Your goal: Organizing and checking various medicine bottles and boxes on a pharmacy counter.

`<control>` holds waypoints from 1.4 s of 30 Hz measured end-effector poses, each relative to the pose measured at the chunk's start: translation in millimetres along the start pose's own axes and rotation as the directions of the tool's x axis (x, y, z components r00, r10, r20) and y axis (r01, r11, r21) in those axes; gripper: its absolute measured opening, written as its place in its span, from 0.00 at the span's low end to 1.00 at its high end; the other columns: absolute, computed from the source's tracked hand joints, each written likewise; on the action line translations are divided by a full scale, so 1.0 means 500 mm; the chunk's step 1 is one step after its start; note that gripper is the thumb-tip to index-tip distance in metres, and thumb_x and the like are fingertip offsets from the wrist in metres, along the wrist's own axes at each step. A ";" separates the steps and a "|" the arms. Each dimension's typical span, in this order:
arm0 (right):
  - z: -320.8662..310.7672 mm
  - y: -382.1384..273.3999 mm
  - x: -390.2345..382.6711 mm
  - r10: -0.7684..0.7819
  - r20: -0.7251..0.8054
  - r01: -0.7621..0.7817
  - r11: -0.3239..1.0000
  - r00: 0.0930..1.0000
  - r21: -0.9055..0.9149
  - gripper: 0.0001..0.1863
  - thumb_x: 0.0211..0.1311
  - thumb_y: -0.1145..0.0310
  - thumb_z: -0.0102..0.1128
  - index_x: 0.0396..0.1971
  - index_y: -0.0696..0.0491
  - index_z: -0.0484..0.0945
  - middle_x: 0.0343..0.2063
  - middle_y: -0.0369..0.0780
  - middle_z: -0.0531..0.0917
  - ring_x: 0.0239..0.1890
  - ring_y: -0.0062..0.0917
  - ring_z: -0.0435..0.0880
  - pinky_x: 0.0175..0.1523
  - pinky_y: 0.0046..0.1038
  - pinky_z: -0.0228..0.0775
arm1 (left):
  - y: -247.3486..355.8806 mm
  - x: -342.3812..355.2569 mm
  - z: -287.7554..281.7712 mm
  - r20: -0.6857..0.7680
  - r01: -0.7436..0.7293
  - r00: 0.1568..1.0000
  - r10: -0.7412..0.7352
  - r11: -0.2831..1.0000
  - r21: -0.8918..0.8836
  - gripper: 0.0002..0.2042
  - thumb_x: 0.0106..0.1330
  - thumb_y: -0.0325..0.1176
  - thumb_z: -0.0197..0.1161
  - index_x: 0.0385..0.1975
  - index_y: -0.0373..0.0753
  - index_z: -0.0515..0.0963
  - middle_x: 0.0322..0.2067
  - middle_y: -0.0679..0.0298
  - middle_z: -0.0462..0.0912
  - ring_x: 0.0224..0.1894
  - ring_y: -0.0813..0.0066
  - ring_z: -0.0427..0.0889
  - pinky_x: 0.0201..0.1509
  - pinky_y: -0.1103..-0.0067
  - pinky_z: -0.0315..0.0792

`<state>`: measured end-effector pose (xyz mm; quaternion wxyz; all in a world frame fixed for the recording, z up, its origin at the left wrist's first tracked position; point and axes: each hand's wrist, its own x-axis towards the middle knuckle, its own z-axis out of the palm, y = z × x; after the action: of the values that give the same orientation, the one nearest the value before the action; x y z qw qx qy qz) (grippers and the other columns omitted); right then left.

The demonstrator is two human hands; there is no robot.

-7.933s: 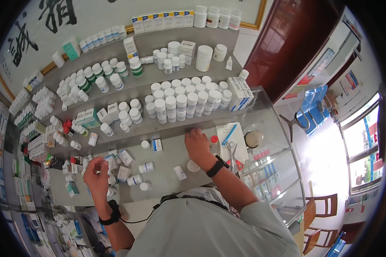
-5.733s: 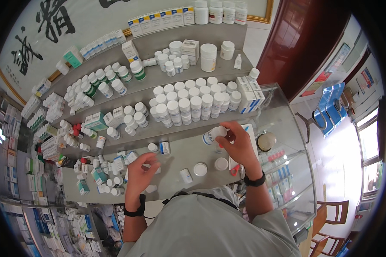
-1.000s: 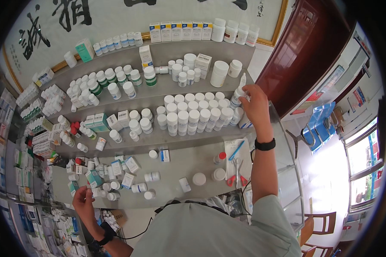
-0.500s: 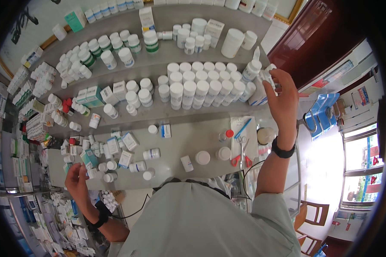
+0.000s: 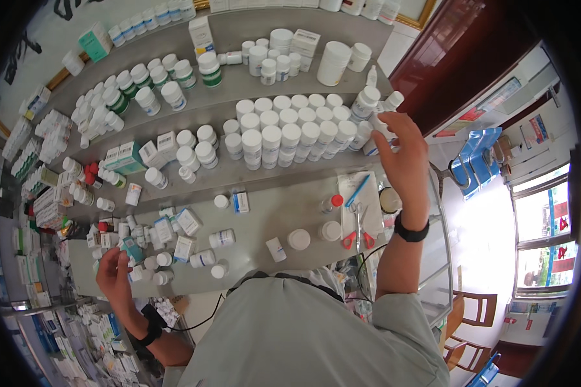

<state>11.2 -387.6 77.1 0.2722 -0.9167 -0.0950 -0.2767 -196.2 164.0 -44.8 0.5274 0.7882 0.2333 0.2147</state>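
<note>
My right hand [image 5: 403,158] reaches up to the right end of the middle shelf, thumb and fingers parted. Its fingertips are at a white box [image 5: 371,146], partly hidden; I cannot tell whether they touch it. Just beyond the fingers stands a white-capped bottle [image 5: 394,100], and left of it a white bottle with a pointed nozzle [image 5: 366,102]. Rows of white bottles [image 5: 290,134] fill the shelf to the left. My left hand [image 5: 114,278] hovers at the counter's left end, fingers loosely curled and holding nothing visible, close to a small green box [image 5: 132,250].
Loose bottles and boxes lie on the grey counter [image 5: 258,226]. Red-handled scissors [image 5: 358,240] and a blue pen [image 5: 357,191] rest on paper at its right. More bottles line the upper shelf [image 5: 239,74]. Blue chairs [image 5: 476,158] stand beyond, to the right.
The whole view has shifted, so the shelves sit further left. My right hand has come slightly nearer, and the white-capped bottle beyond its fingers shows more plainly. My left hand has barely moved.
</note>
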 end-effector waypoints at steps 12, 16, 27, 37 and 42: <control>0.007 0.044 -0.133 0.175 0.140 -0.185 0.981 0.975 0.064 0.12 0.60 0.74 0.70 0.44 0.57 0.85 0.40 0.43 0.87 0.34 0.31 0.86 0.37 0.29 0.77 | 0.030 -0.005 0.031 0.016 0.040 0.999 -0.040 0.999 0.037 0.13 0.69 0.33 0.70 0.50 0.35 0.82 0.39 0.66 0.86 0.39 0.81 0.83 0.38 0.80 0.78; 0.045 0.050 -0.186 0.218 0.340 -0.251 0.966 0.915 0.055 0.14 0.59 0.72 0.71 0.45 0.58 0.84 0.40 0.45 0.87 0.36 0.34 0.86 0.40 0.33 0.78 | 0.037 -0.002 0.048 0.033 0.036 0.999 -0.036 0.999 0.029 0.13 0.69 0.32 0.71 0.49 0.36 0.82 0.38 0.66 0.86 0.39 0.81 0.83 0.38 0.80 0.78; 0.171 0.077 -0.224 0.067 0.482 -0.124 0.988 0.873 0.089 0.17 0.56 0.78 0.67 0.46 0.56 0.79 0.39 0.47 0.81 0.42 0.48 0.83 0.44 0.43 0.76 | 0.044 -0.016 0.060 0.068 0.007 0.998 -0.005 1.000 -0.023 0.13 0.68 0.32 0.72 0.48 0.35 0.82 0.37 0.67 0.86 0.36 0.83 0.81 0.37 0.82 0.77; 0.174 0.071 -0.191 0.154 0.355 -0.195 0.977 0.922 0.082 0.21 0.56 0.79 0.69 0.50 0.55 0.75 0.41 0.47 0.83 0.39 0.46 0.84 0.43 0.41 0.77 | 0.041 -0.011 0.065 0.074 0.006 0.997 -0.005 1.000 -0.016 0.12 0.70 0.31 0.70 0.49 0.34 0.82 0.39 0.66 0.86 0.38 0.82 0.83 0.37 0.82 0.77; 0.107 0.049 -0.212 0.192 0.368 -0.213 0.977 0.910 0.017 0.18 0.57 0.74 0.71 0.48 0.55 0.80 0.42 0.45 0.85 0.40 0.44 0.86 0.44 0.39 0.78 | 0.042 -0.014 0.056 0.050 0.015 0.999 -0.015 1.000 -0.013 0.13 0.69 0.33 0.71 0.49 0.33 0.82 0.39 0.66 0.86 0.38 0.82 0.82 0.37 0.81 0.77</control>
<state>-44.4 -381.0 -30.5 0.3028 -0.9489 -0.0563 -0.0693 -182.4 132.5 -35.7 0.5399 0.7880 0.2245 0.1927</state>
